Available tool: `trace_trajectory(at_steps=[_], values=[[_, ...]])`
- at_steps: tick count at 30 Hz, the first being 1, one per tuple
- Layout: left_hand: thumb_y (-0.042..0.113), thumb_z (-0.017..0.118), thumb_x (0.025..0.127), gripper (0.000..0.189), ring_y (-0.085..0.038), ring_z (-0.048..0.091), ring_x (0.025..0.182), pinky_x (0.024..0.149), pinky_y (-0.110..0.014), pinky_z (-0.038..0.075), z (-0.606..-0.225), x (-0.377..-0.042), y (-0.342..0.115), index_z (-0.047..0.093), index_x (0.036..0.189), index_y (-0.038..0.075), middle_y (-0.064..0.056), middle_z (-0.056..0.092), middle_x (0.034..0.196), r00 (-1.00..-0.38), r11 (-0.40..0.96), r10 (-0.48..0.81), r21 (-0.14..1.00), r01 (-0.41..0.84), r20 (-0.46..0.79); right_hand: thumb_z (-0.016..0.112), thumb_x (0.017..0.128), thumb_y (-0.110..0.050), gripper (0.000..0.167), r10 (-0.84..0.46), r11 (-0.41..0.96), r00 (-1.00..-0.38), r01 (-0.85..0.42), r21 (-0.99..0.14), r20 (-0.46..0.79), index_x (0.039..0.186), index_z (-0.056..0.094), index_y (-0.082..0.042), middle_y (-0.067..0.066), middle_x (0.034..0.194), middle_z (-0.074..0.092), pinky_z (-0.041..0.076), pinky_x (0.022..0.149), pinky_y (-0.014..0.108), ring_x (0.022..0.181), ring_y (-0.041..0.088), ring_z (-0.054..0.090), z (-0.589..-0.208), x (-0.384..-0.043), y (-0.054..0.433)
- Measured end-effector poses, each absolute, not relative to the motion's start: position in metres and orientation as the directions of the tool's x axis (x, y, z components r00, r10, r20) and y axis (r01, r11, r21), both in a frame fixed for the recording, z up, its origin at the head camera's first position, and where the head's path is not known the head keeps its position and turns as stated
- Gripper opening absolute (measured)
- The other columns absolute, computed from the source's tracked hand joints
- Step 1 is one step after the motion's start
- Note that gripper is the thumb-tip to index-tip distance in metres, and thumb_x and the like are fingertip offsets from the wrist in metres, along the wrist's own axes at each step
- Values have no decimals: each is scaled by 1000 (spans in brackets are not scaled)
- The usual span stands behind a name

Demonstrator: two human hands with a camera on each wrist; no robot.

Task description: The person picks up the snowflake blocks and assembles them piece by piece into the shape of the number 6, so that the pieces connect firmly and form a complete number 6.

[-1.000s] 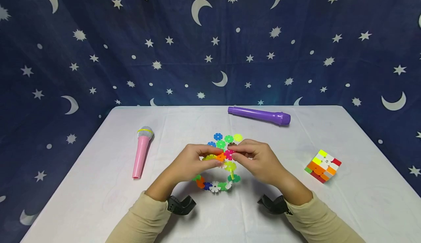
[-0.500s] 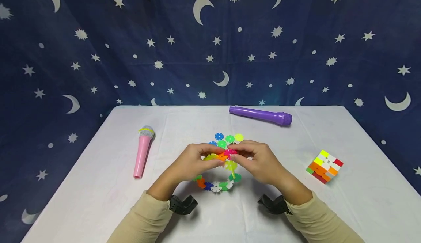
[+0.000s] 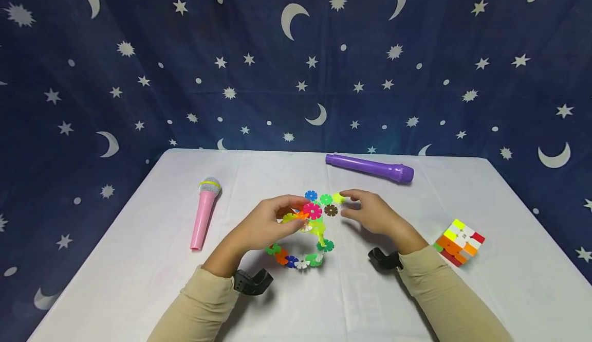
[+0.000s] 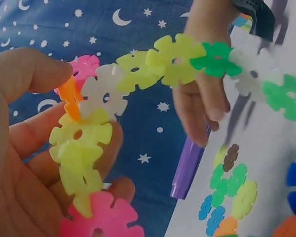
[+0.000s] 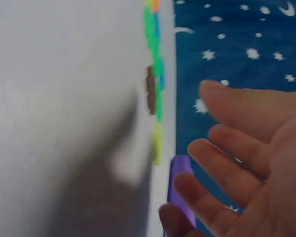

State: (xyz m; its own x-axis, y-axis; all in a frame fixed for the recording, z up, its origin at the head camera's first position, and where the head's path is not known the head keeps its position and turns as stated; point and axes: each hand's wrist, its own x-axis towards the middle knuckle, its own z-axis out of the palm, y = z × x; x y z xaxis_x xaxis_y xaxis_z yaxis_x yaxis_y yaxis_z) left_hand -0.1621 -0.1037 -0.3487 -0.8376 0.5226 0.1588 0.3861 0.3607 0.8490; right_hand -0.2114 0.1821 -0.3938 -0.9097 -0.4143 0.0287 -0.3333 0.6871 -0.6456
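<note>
A ring-like chain of interlocked, notched plastic discs (image 3: 302, 264) hangs from my left hand (image 3: 259, 223) above the table. Thumb and fingers pinch it at an orange disc (image 4: 70, 101), to which a pink disc (image 3: 312, 210) is joined. Yellow, white and green discs run on from there in the left wrist view. My right hand (image 3: 372, 214) holds nothing, its fingers apart and slightly bent. It hovers beside the loose discs: a brown disc (image 3: 330, 210), a yellow disc (image 3: 338, 198), and several green and blue ones partly hidden behind the chain.
A pink toy microphone (image 3: 202, 216) lies on the left of the white-covered table (image 3: 115, 280). Near the back edge is a purple microphone (image 3: 370, 168). A puzzle cube (image 3: 460, 243) sits at the right. Behind the table hangs a dark blue starry cloth (image 3: 259, 38).
My right hand has let go of the pink disc and moved right and slightly back, towards the loose discs. My left hand still pinches the chain, with the pink disc attached to it.
</note>
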Motion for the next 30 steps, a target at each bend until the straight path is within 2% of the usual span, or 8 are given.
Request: trace_trajectory(at_steps=[5, 9, 13, 18, 23, 30], values=[[17, 67, 93, 50, -19, 63, 109, 93, -40, 50, -350, -165, -106, 56, 141, 10, -4, 68, 117, -845, 374, 499, 831, 411, 193, 61, 98, -16, 51, -483, 755, -872, -374, -538, -72, 144, 50, 2, 21, 144, 51, 30, 111, 58, 135, 44, 41, -400, -222, 179], [14, 67, 92, 53, -18, 63, 109, 91, -39, 51, -350, -166, -108, 54, 144, 15, -5, 67, 119, -852, 373, 484, 834, 407, 199, 59, 100, -20, 53, -449, 805, -884, -339, -486, -128, 147, 47, -1, 18, 144, 52, 30, 110, 60, 134, 44, 39, -399, -220, 178], [16, 65, 93, 52, -20, 62, 111, 90, -40, 50, -350, -166, -108, 54, 144, 16, -5, 67, 121, -851, 374, 486, 832, 410, 201, 62, 98, -19, 49, -422, 820, -903, -340, -461, -85, 142, 53, -1, 18, 141, 55, 32, 106, 62, 129, 45, 43, -398, -215, 181], [15, 63, 93, 51, -20, 61, 108, 88, -39, 50, -349, -167, -108, 55, 143, 15, -7, 66, 123, -845, 363, 494, 834, 415, 206, 64, 95, -12, 43, -415, 794, -910, -370, -482, 15, 135, 59, 3, 20, 136, 58, 33, 107, 60, 127, 47, 46, -401, -212, 183], [13, 62, 93, 49, -18, 61, 104, 87, -37, 51, -352, -168, -108, 57, 142, 15, -6, 65, 125, -841, 363, 508, 839, 405, 186, 60, 97, -7, 42, -423, 800, -906, -375, -468, 3, 138, 57, 1, 20, 138, 57, 34, 105, 62, 126, 47, 47, -407, -211, 184], [14, 61, 94, 49, -21, 60, 117, 95, -42, 48, -353, -168, -109, 56, 143, 16, -6, 64, 128, -851, 367, 507, 859, 356, 136, 66, 90, -1, 36, -410, 797, -912, -374, -474, 30, 126, 65, 3, 18, 113, 64, 44, 96, 53, 108, 37, 58, -408, -213, 186]])
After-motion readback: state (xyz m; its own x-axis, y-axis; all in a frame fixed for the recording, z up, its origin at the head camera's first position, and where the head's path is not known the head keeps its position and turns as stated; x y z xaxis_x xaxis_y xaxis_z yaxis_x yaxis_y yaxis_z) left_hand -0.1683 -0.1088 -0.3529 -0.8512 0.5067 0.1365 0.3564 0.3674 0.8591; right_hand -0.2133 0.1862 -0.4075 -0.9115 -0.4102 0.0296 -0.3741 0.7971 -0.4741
